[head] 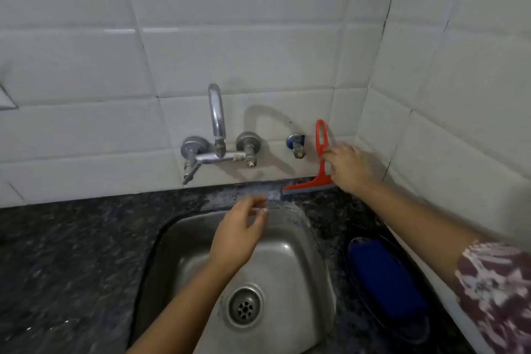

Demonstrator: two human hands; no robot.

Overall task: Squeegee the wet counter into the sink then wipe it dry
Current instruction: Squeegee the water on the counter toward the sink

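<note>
A red squeegee (321,164) stands upright against the tiled wall, its grey blade resting on the dark granite counter (71,253) behind the sink's right corner. My right hand (349,168) grips its handle about halfway up. My left hand (240,234) hovers over the back of the steel sink (290,261), fingers loosely apart and holding nothing. A wet, pale patch of counter (258,194) lies between the sink rim and the wall.
A chrome wall tap (217,135) with two valves juts out over the sink, and a small blue valve (296,145) sits just left of the squeegee. A blue object in a dark tray (385,276) lies on the counter right of the sink. Tiled walls meet in a corner at right.
</note>
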